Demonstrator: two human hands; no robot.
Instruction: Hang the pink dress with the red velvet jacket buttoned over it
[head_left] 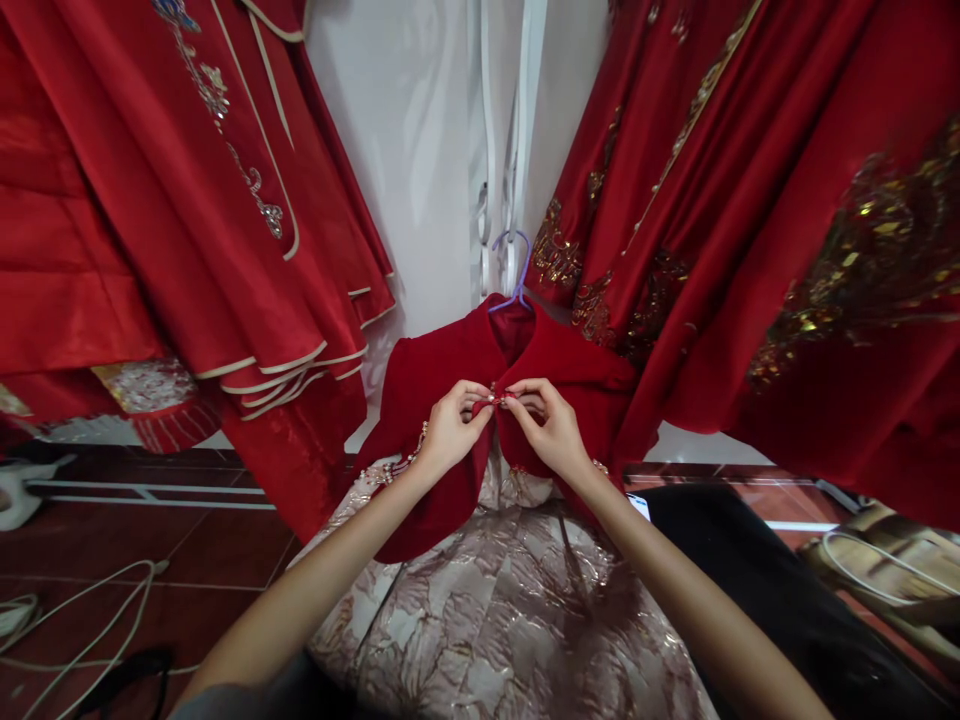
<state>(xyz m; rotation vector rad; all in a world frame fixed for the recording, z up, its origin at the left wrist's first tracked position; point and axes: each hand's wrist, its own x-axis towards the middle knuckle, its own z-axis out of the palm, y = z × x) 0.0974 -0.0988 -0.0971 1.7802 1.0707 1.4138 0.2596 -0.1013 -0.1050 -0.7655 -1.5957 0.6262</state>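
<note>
A short red jacket (442,360) with a collar hangs on a purple hanger (517,290) in front of me. My left hand (459,425) pinches the jacket's front edge near a small fastening below the collar. Opposite it, my right hand (546,420) pinches the other front edge, and the fingertips of both hands nearly meet. Between them shows a small red and shiny fastening (495,400), partly hidden by the fingers. Beaded trim (405,462) edges the jacket's sleeve. Under the jacket spreads a pale patterned skirt (480,600) with a metallic sheen.
Red garments with pale piping (247,250) hang at left, and red embroidered garments (675,200) hang at right. A white cable (127,640) lies on the tiled floor (217,540). A black surface (750,560) and a beige bundle (892,570) are at lower right.
</note>
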